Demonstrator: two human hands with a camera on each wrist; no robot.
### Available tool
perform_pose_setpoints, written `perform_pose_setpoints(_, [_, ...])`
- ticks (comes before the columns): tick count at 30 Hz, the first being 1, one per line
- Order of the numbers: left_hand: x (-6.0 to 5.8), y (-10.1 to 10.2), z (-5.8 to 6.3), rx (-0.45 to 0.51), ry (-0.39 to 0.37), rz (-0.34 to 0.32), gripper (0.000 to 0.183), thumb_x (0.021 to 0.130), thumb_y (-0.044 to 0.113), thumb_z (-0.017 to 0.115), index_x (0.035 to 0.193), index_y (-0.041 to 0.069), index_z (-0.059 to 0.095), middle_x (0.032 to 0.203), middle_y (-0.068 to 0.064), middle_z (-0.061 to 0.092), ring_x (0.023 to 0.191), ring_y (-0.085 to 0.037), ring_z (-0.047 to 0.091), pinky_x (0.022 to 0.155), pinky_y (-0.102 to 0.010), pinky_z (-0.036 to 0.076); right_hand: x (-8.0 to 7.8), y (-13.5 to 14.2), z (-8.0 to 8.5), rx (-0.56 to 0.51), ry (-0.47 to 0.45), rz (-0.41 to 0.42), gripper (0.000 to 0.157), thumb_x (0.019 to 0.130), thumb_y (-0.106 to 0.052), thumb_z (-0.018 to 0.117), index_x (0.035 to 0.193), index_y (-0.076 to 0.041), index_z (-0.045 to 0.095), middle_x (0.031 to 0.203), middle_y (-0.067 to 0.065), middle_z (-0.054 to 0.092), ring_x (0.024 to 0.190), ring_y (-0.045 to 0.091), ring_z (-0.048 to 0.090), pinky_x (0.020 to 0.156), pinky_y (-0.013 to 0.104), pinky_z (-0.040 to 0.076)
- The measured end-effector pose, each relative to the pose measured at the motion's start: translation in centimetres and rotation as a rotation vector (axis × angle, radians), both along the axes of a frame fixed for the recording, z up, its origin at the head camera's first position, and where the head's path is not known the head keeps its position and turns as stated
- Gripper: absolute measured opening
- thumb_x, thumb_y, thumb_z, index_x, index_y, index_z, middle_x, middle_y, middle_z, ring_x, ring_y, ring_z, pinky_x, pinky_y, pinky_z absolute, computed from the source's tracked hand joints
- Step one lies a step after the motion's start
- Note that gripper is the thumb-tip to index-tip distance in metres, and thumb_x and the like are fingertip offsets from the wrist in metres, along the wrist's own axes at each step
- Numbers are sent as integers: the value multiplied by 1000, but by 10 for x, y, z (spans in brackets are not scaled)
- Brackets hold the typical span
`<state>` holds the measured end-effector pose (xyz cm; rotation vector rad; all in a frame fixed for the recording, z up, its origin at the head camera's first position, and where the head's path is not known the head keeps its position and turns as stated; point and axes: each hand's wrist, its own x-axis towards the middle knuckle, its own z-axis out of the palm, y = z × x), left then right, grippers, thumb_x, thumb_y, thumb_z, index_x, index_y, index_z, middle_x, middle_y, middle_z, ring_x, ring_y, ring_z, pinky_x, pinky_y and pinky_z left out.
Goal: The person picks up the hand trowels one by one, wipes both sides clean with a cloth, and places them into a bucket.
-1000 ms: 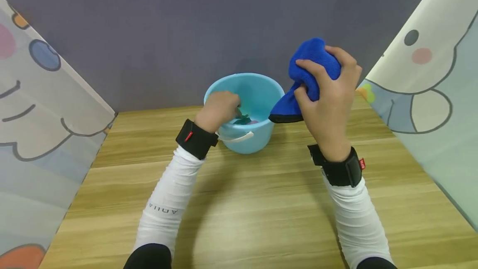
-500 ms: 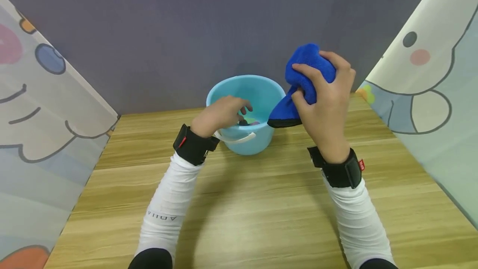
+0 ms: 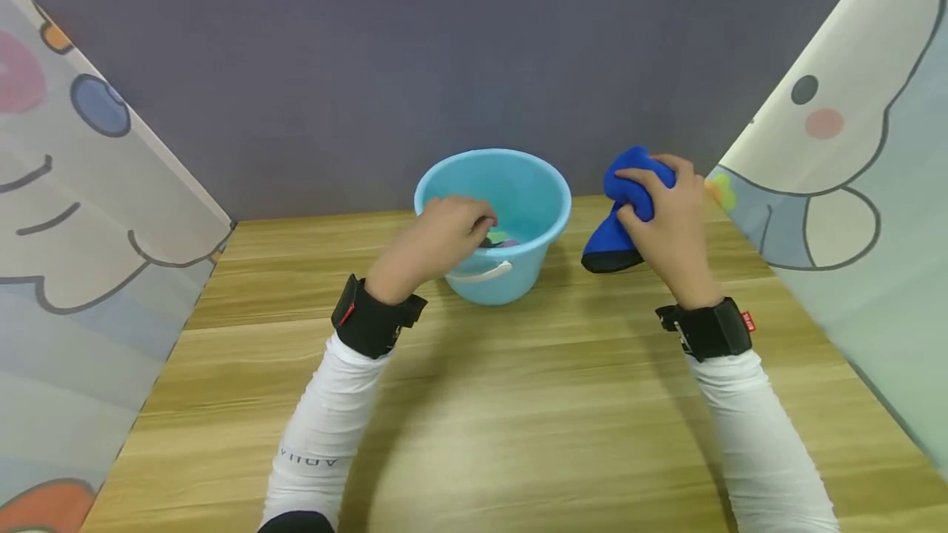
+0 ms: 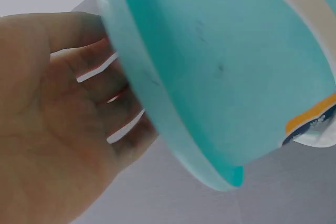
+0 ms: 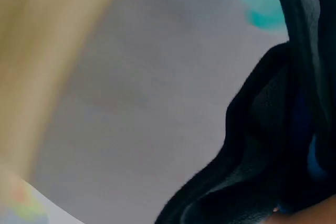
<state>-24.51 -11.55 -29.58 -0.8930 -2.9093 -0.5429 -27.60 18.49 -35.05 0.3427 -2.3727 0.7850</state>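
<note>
A light blue plastic bucket (image 3: 499, 282) stands at the back of the wooden table, its white handle (image 3: 481, 273) hanging down in front. Across the bucket's near left rim lies my left hand (image 3: 437, 241), with loosely bent fingers reaching inside. In the left wrist view its palm (image 4: 68, 124) shows and the rim (image 4: 157, 98) hides the fingertips. Small items, one green (image 3: 498, 236) and one purple (image 3: 508, 243), lie inside the bucket. To its right, my right hand (image 3: 670, 220) grips a bunched blue cloth (image 3: 618, 224) with a black hem. Dark folds (image 5: 262, 124) of the cloth fill the right wrist view's lower right.
A grey wall (image 3: 333, 89) rises behind the bucket. Panels printed with cartoon figures flank the table (image 3: 518, 418), one on the left (image 3: 96, 212) and one on the right (image 3: 822, 187). An orange-and-blue label (image 4: 312, 116) shows on the bucket's side.
The right hand has carried the blue cloth down and to the right, away from the bucket. The left hand's fingers spread above the bucket's contents, then bent again; it remains over the rim.
</note>
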Motion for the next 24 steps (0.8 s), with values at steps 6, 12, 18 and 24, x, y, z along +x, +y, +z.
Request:
perform_pose_setpoints(6, [15, 10, -4, -12, 67, 68, 25, 101, 22, 47, 110, 13, 69, 104, -2, 71, 98, -23, 56, 87, -44, 40, -34, 13, -62, 190, -315, 57, 39, 86, -15, 64, 124, -8, 64, 138, 36, 40, 118, 58, 38, 90, 74, 37])
perform_pose_setpoints(12, [21, 13, -15, 10, 112, 94, 25, 101, 20, 46, 111, 12, 67, 105, -4, 70, 98, -23, 55, 88, -44, 42, -49, 16, -104, 381, -493, 140, 41, 89, -17, 62, 128, -5, 58, 137, 40, 36, 114, 63, 37, 92, 75, 36])
perform_pose_setpoints(18, [24, 15, -25, -22, 189, 114, 25, 99, 21, 49, 114, 11, 66, 114, -8, 68, 108, -26, 55, 92, -46, 44, -60, 23, -105, 370, -555, 228, 49, 91, -24, 60, 137, -7, 49, 141, 42, 29, 120, 66, 33, 94, 77, 34])
perform_pose_setpoints(24, [34, 16, -43, -25, 318, 171, 44, 95, 25, 58, 134, 7, 53, 142, -15, 50, 135, -32, 39, 110, -49, 40, -23, 17, -73, 373, -463, 106, 56, 96, -33, 54, 147, -13, 39, 147, 32, 35, 126, 60, 33, 97, 79, 28])
